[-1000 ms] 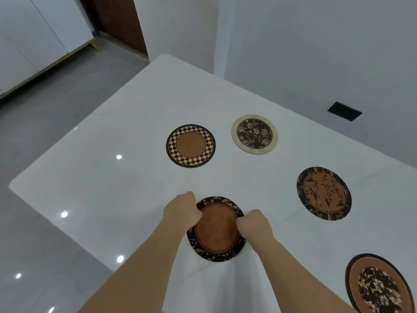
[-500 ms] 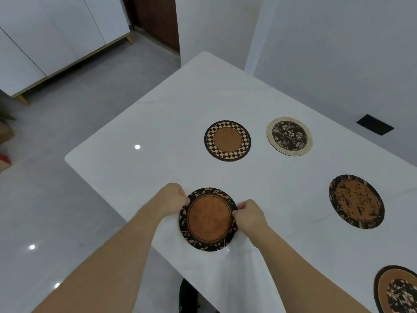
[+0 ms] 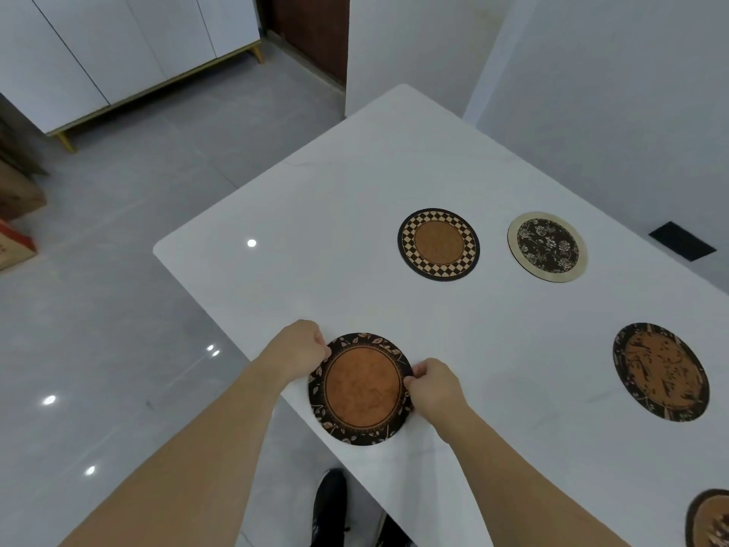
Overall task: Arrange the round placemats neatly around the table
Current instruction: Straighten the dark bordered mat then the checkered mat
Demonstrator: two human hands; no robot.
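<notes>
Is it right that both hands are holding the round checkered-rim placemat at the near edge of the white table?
Not quite. In the head view, the left hand and right hand grip the round brown placemat with the dark leaf-pattern rim at the near edge of the white table. The checkered-rim placemat lies untouched farther away.

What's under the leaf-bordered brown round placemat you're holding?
The leaf-bordered brown round placemat, pinched by the left hand and right hand, lies over the white table's near edge. Whatever it covers is hidden.

Table (image 3: 394, 183) top smooth, white, marble-like, placemats (image 3: 361, 388) matt, cork-like with printed pattern, floor (image 3: 118, 309) tiles glossy grey, cabinet (image 3: 98, 45) fronts smooth white.
</notes>
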